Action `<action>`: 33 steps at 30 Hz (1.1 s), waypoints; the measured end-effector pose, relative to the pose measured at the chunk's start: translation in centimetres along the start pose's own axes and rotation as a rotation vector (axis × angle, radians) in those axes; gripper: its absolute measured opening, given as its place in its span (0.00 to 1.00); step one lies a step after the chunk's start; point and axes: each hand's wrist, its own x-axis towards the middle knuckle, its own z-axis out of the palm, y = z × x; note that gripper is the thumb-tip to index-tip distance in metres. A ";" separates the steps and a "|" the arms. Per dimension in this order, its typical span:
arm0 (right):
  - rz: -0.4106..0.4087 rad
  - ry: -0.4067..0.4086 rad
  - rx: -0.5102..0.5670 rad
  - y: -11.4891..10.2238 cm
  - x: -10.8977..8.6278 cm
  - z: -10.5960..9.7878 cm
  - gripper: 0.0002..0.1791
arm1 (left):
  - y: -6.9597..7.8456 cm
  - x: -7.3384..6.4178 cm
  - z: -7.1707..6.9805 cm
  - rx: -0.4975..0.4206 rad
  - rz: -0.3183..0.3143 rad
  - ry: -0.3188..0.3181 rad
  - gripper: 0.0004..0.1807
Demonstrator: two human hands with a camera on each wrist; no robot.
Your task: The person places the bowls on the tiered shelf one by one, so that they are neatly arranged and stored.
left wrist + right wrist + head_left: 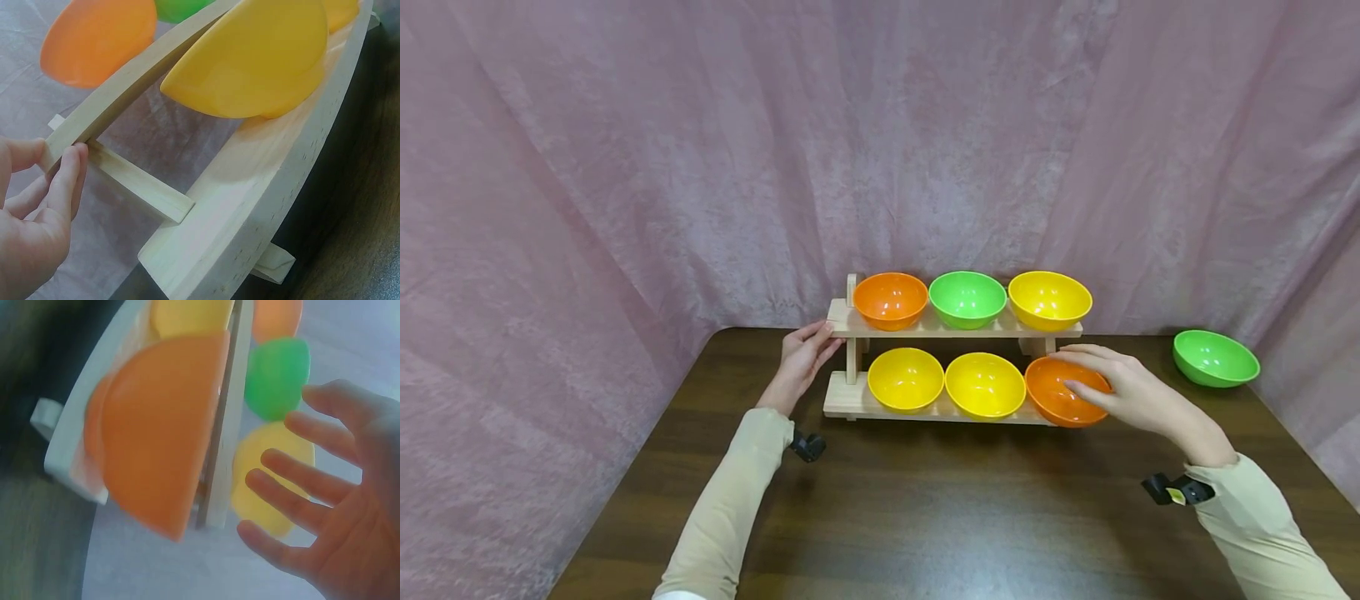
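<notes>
A two-tier wooden rack (842,400) carries bowls on both shelves. My left hand (801,358) pinches the left end of its upper shelf (103,103), thumb and fingers on either side of the board. On the lower shelf stand two yellow bowls (907,380) and, at the right end, an orange bowl (1051,400). My right hand (1123,392) hovers by that orange bowl with fingers spread, apart from it in the right wrist view. Along the upper shelf sit an orange bowl (891,302), a green bowl (967,300) and a yellow bowl (1049,300).
Another green bowl (1216,359) stands on the dark wooden table (925,517), right of the rack near the table's edge. Pink curtains (880,142) hang behind the rack and at the sides.
</notes>
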 end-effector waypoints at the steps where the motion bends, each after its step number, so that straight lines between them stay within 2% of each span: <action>1: 0.003 0.002 -0.005 0.1 -0.1 -0.1 0.23 | 0.0 0.0 0.0 0.000 0.000 -0.001 0.25; 6: 0.014 0.013 -0.032 0.9 -0.8 -0.7 0.24 | 0.0 0.0 0.1 0.001 0.004 0.000 0.25; 14: 0.096 -0.040 -0.004 2.2 -1.8 -1.1 0.23 | 0.0 0.0 0.0 -0.007 0.006 0.007 0.26; 25: 0.154 -0.062 -0.020 4.5 -2.9 -1.2 0.24 | -0.2 0.0 -0.1 -0.007 0.007 -0.004 0.26; 33: 0.195 -0.119 -0.080 6.7 -3.5 -0.9 0.25 | 0.0 -0.1 0.0 -0.006 -0.001 0.003 0.26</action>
